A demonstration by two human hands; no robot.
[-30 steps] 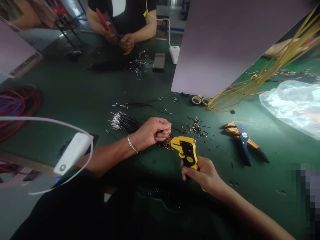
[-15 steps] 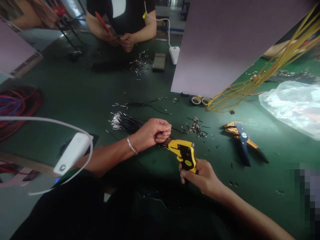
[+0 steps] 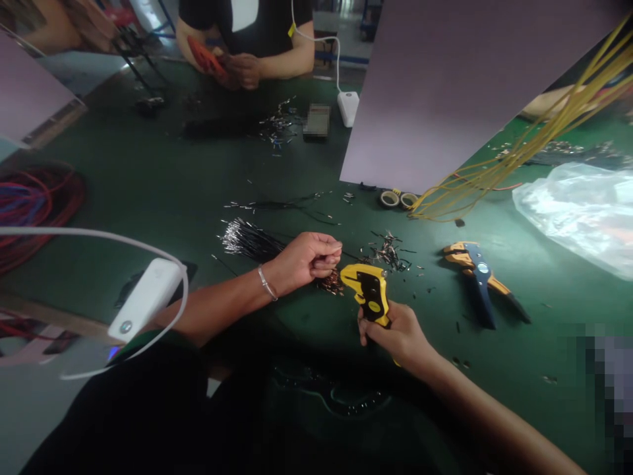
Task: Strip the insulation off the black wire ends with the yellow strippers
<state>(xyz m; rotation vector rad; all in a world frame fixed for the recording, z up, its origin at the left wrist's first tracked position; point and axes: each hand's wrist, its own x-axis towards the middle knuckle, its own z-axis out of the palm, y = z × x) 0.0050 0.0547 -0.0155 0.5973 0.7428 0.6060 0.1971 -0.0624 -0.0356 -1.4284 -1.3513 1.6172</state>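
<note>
My left hand (image 3: 316, 256), with a silver bracelet at its wrist, is closed in a pinch. A thin black wire (image 3: 353, 255) appears at its fingertips; most of it is hidden. Under and beside this hand lies a bundle of black wires (image 3: 252, 241), with bright metal tips at the left end and bare copper strands (image 3: 330, 284) at the right. My right hand (image 3: 395, 330) is wrapped round the handle of a yellow and black wire stripper (image 3: 368, 290). The stripper's head points left, just right of the copper ends, apart from my left hand.
Black and metallic scraps (image 3: 390, 252) lie beyond the stripper. Blue and orange pliers (image 3: 477, 270) rest at the right, near a clear plastic bag (image 3: 578, 211). Tape rolls (image 3: 390, 198) sit by a large panel (image 3: 430, 86). A white device (image 3: 146, 300) and cable stand left. A co-worker (image 3: 247, 39) holds red-handled pliers opposite.
The wire stripper has drawn back slightly to the right from the copper ends, opening a gap to my left hand. My left hand stays pinched near the same spot.
</note>
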